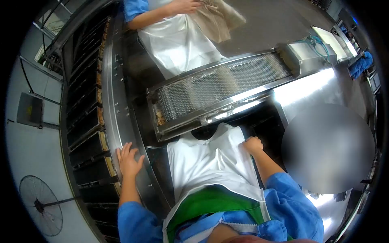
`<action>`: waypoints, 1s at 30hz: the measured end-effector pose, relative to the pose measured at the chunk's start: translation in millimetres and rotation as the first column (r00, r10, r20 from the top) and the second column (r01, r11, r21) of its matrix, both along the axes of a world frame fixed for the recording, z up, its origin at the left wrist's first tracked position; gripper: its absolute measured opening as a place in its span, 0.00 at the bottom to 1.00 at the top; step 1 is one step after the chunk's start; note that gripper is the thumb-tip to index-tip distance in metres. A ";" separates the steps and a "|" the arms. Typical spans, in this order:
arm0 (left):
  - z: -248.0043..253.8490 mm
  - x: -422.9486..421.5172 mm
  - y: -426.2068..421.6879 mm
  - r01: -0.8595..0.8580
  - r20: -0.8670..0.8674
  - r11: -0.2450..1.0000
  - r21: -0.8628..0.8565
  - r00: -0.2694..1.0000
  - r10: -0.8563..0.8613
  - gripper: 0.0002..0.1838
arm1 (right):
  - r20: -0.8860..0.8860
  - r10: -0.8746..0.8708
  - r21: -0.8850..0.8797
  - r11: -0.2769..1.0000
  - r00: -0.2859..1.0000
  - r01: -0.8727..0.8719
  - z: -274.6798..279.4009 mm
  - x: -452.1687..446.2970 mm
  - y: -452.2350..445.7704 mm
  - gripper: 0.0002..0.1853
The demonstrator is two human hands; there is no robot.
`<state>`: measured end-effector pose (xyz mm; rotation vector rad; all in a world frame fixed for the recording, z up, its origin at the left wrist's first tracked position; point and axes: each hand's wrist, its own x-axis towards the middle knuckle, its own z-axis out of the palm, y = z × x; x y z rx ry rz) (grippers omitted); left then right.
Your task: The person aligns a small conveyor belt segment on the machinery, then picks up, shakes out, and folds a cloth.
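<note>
My left hand point(129, 160) lies on the metal side rail point(114, 101) of a machine, fingers spread and nothing in them. My right hand point(253, 145) is closed beside the edge of my white apron point(210, 162). Its thumb side meets the apron edge; what the fingers hold, if anything, is hidden. The apron has a green inner side and hangs over my front. Just beyond it stands a wire mesh conveyor point(223, 85) in a metal frame, with a few brown crumbs or pieces point(160, 118) at its near left end.
Left of the rail runs a row of dark slats point(87, 152) with brownish edges. A round fan point(40, 204) stands at lower left. Across the conveyor, a co-worker in a white apron point(178, 40) holds a beige-brown cloth point(216, 20). A metal box point(306, 56) sits at the conveyor's far end.
</note>
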<state>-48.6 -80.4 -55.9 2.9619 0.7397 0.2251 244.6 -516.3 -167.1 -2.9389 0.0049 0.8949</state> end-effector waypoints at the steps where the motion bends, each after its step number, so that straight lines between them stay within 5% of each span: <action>1: 0.6 0.2 -0.2 0.002 -0.002 1.000 -0.005 1.000 -0.002 0.18 | -0.001 0.001 0.000 1.000 1.000 -0.001 -2.1 -0.1 -1.6 0.24; 7: -1.1 1.6 0.2 0.008 0.001 1.000 -0.001 1.000 -0.008 0.18 | -0.113 -0.150 0.114 0.980 0.982 0.162 -44.7 6.0 -28.6 0.22; 9: -3.7 -0.1 1.5 -0.001 -0.003 1.000 0.002 1.000 0.001 0.18 | -0.050 -0.140 0.172 0.974 0.989 0.146 -39.9 4.6 -28.6 0.21; 12: 2.6 3.2 -0.5 -0.018 -0.042 1.000 0.001 0.999 0.018 0.18 | -0.018 -0.021 0.159 0.987 1.000 0.024 -102.6 9.9 -46.2 0.20; 13: 5.0 3.7 -2.2 -0.029 -0.067 1.000 0.002 0.997 0.029 0.18 | -0.087 -0.140 0.171 0.973 0.986 0.153 -65.7 6.6 -36.1 0.19; 20: -2.6 0.0 3.0 -0.019 -0.053 1.000 -0.006 0.998 0.018 0.18 | -0.045 -0.311 0.319 0.896 0.949 0.309 1.7 15.8 -32.1 0.18; 26: -4.9 -1.3 6.0 0.002 -0.041 1.000 0.018 0.999 -0.001 0.18 | 0.221 -0.416 0.356 0.877 0.882 0.324 -28.0 21.7 -110.3 0.15; 30: -4.9 -2.0 6.3 0.015 -0.046 0.999 0.031 0.999 -0.013 0.18 | 0.172 -0.505 0.391 0.823 0.846 0.413 -45.3 12.6 -140.7 0.16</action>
